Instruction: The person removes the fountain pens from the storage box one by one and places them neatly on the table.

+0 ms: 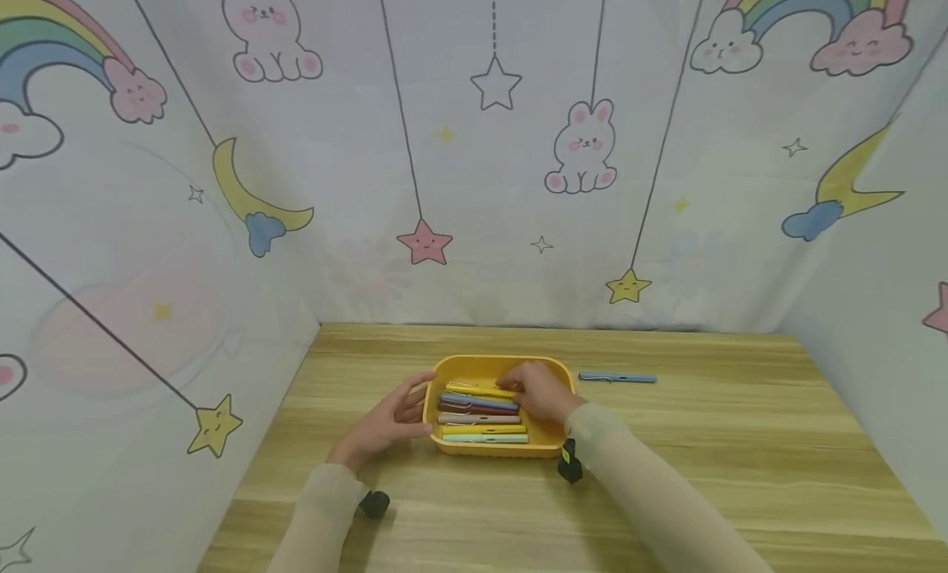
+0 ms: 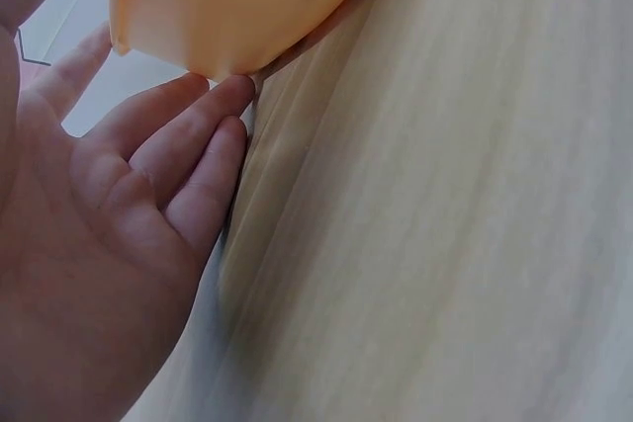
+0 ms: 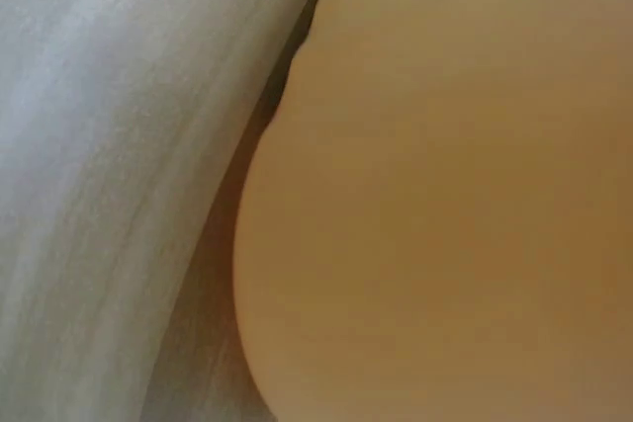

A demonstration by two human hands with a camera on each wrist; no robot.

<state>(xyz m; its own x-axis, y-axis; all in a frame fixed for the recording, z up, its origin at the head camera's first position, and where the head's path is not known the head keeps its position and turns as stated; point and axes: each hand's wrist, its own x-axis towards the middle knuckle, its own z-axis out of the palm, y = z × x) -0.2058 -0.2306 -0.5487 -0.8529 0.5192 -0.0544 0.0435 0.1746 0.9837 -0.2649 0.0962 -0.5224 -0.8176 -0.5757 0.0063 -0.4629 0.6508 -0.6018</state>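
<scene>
A yellow-orange plastic basket [image 1: 496, 450] stands on the wooden table with several capped pens lying crosswise in its left part. My left hand [image 1: 385, 425] is at the basket's left end, fingers extended and spread; in the left wrist view its fingertips touch the outer wall [image 2: 237, 7] low down. Inside the basket, my right hand [image 1: 544, 389] pinches the right end of the farthest yellow pen [image 1: 474, 388]. Nearer lie a blue pen [image 1: 477, 401], a dark red pen [image 1: 474, 409], a pale pink pen [image 1: 480, 419], another yellow pen [image 1: 485, 430] and a mint pen [image 1: 485, 439].
A blue pen [image 1: 618, 378] lies alone on the table [image 1: 704, 441], right of the basket. Pale fabric walls [image 1: 489, 186] with printed rabbits and stars enclose the table at the back and sides. Basket wall [image 3: 445, 205] fills most of the right wrist view, where the right hand is hidden.
</scene>
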